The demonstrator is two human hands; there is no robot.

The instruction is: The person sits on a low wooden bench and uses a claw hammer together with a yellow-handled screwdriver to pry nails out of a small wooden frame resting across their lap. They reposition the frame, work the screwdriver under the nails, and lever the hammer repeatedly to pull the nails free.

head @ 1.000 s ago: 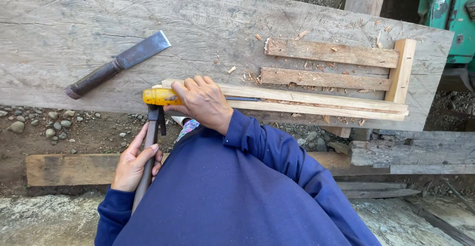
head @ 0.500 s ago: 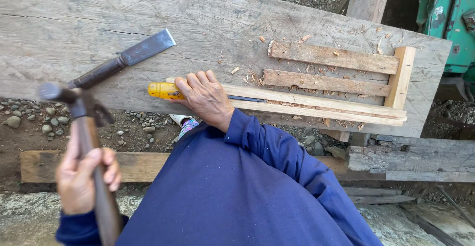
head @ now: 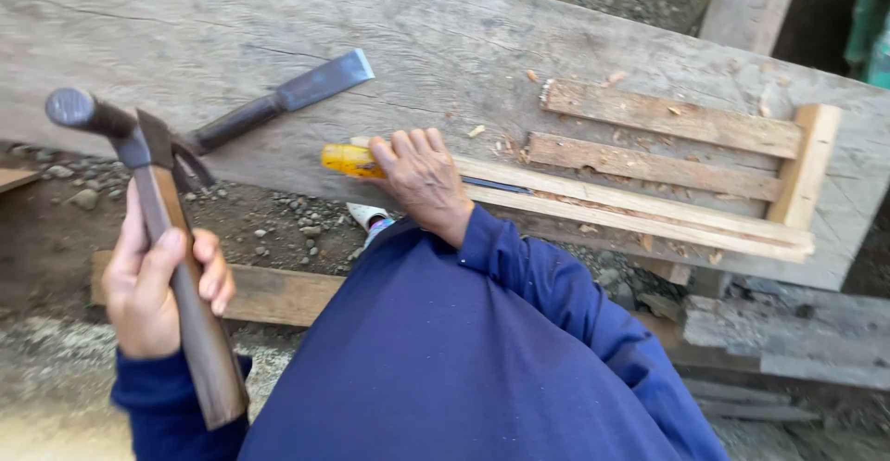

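**Hammer raised, chisel set against the slat frame**

The left hand point(head: 159, 285) was closed around the brown wooden handle of a claw hammer point(head: 153, 192), thumb along the shaft. The hammer was held up in the air, well clear of the big grey plank point(head: 445, 35), its dark round head pointing away from the plank's near edge, out over the gravel ground point(head: 278, 220).

The right hand point(head: 422, 183) was gripping a yellow-handled chisel point(head: 357, 160), fingers wrapped over the handle so that only its butt end showed. The chisel lay flat at the plank's near edge. Its dark blade point(head: 496, 185) came out from under the hand and ran along the nearest pale strip of a slat frame point(head: 667, 160) that sat on the plank.

The frame had weathered slats joined to a pale crosspiece at the end far from the hand. Wood chips point(head: 501, 137) were scattered on the plank around the slats.

A second, wider chisel point(head: 278, 104) with a dark handle lay loose on the plank, untouched, beyond the yellow one. A blue sleeve point(head: 547, 285) covered the right arm. A rough timber point(head: 278, 296) lay on the ground below the plank.
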